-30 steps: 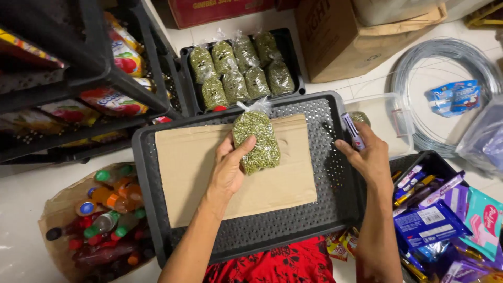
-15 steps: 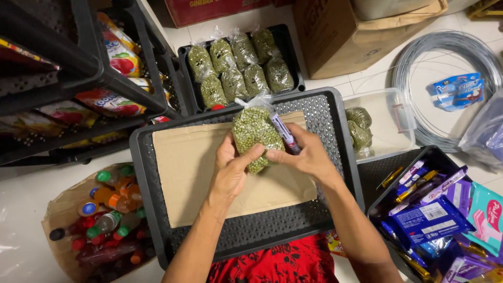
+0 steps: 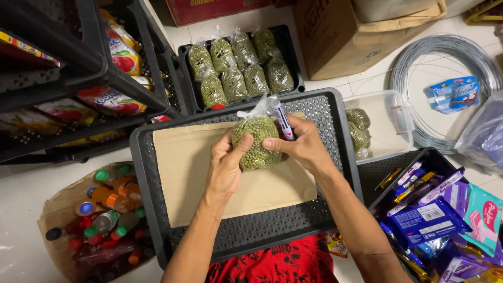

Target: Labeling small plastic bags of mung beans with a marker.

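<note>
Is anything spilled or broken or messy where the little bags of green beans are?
Nothing looks spilled or torn. The bag of green beans sits whole between the left hand and the right hand, which also holds a marker. The other bags lie in tidy rows in the black tray. Only the cardboard sheet lies slightly crooked.

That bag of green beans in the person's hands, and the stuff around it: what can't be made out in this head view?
- Bag of green beans: its sides are covered by the left hand and right hand.
- Marker: its lower end is hidden in the right hand's grip.
- Clear tub: its contents are blurred by the plastic wall.
- Bottles: cut off by the bottom edge.
- Wire coil: partly under a plastic bag.
</note>
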